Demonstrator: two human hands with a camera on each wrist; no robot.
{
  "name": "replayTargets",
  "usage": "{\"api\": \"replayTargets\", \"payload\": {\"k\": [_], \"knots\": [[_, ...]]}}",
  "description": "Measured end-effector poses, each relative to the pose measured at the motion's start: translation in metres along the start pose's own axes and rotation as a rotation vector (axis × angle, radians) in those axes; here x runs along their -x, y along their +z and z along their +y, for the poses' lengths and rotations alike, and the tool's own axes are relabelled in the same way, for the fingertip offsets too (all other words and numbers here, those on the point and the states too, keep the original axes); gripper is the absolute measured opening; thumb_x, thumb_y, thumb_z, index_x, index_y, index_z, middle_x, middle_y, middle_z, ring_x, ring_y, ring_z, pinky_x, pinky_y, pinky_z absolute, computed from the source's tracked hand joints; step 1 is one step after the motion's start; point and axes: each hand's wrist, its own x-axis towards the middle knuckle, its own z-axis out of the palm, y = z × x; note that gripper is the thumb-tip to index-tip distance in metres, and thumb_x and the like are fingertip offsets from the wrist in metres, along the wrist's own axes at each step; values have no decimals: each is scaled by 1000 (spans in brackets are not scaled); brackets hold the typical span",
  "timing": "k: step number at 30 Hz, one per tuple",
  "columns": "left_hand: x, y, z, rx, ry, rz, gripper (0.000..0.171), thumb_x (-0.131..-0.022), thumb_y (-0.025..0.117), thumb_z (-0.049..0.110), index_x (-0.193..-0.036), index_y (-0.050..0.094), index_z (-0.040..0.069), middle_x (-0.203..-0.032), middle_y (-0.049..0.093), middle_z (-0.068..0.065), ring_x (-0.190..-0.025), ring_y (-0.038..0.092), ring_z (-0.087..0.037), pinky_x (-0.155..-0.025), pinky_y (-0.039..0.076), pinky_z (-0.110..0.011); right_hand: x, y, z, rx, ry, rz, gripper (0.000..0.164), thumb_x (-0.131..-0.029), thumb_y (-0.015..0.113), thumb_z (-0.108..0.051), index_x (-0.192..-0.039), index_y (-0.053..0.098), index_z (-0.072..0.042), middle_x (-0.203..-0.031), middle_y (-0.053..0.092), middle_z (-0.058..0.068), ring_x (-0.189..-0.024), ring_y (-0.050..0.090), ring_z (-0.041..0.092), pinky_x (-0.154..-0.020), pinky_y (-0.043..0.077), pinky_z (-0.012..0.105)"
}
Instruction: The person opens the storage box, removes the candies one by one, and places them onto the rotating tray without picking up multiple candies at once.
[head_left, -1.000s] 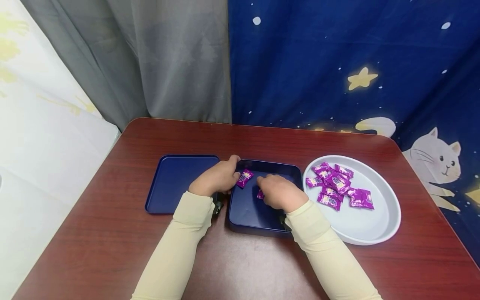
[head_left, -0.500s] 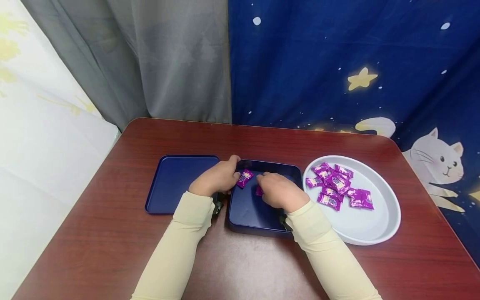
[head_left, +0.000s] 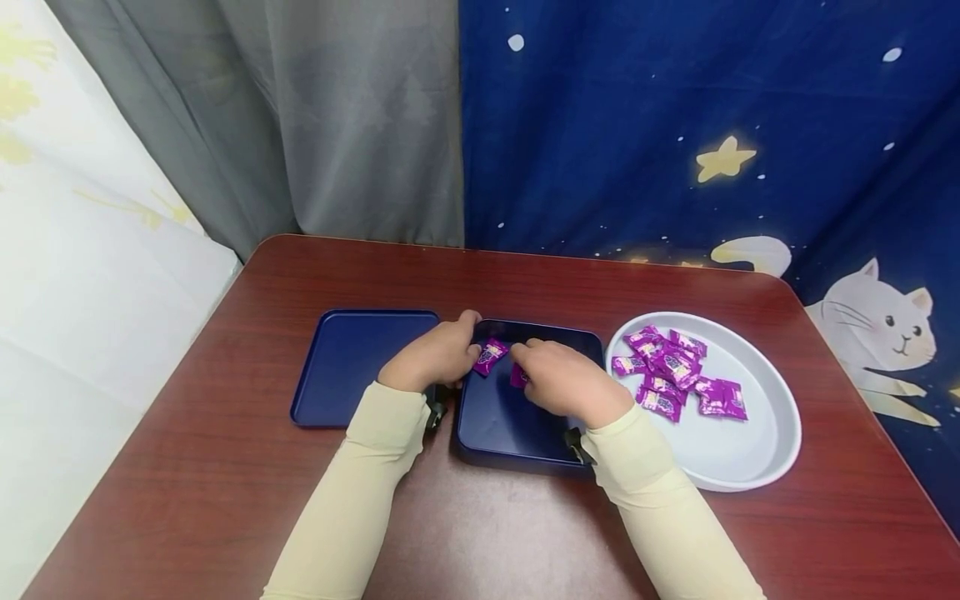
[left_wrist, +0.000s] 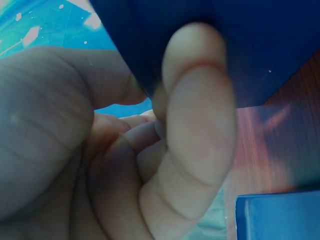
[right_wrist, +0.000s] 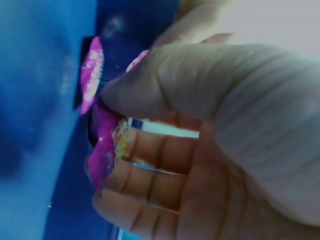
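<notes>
A shallow navy box (head_left: 510,433) stands mid-table. My left hand (head_left: 431,354) grips its left wall near the far corner; in the left wrist view, fingers (left_wrist: 200,115) lie against the box's side (left_wrist: 260,45). Inside, a purple wrapped candy (head_left: 490,357) lies by the left wall. My right hand (head_left: 566,379) is over the box and pinches another purple wrapped candy (right_wrist: 106,145) between thumb and fingers. In the head view that candy mostly hides behind the fingers. The first candy (right_wrist: 92,75) shows beyond the thumb in the right wrist view.
To the right, a round white tray (head_left: 738,458) bears a pile of purple wrapped candies (head_left: 675,367). A flat navy lid (head_left: 352,367) lies left of the box, partly behind the left hand. Curtains hang behind the red-brown table (head_left: 202,467).
My right hand has shifted slightly away from me, and its wrist has swung a little to the right. The left hand, the box and the other candies have stayed put.
</notes>
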Motion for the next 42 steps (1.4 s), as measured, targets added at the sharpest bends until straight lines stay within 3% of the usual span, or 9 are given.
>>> {"api": "replayTargets", "payload": {"k": [7,13,18,25,35,42], "knots": [[2,-1,1,2,0,-6,50,-97,45,18,-142,26,8,-74,63,-11,-53,60,-17,-55,51,-33,11,-11,6,-50,-9,67,27,-80,65,-11,-105,56,-9,-87,59,3,-75,53,17,-74,51,37],[3,-1,1,4,6,-15,50,-98,44,17,-143,24,8,-73,62,-11,-53,60,-18,-56,50,-33,24,-23,14,-91,-9,116,21,-78,65,-9,-97,56,-6,-83,58,3,-76,53,19,-75,50,40],[2,-1,2,3,8,-21,50,-98,44,16,-143,23,7,-72,62,-11,-52,60,-18,-56,50,-33,31,-28,24,-132,15,130,22,-77,64,-6,-98,57,-5,-86,60,5,-80,54,21,-78,50,41],[3,-1,3,-3,7,-12,50,-98,44,16,-143,23,7,-73,62,-11,-51,60,-18,-58,51,-34,40,-34,37,-179,96,136,24,-78,63,-7,-102,58,-6,-89,61,6,-79,54,20,-75,51,41],[4,-1,3,-9,19,-8,52,-98,44,17,-144,21,6,-69,62,-10,-51,60,-17,-61,52,-35,55,-39,64,-192,119,174,24,-77,60,-4,-101,57,-3,-89,62,9,-78,55,23,-75,48,45],[4,-1,2,-8,13,-13,52,-98,45,17,-143,22,6,-68,63,-9,-51,60,-17,-64,52,-36,69,-45,88,-200,225,150,33,-78,63,-10,-109,55,-1,-83,60,10,-75,54,25,-74,47,47]]}}
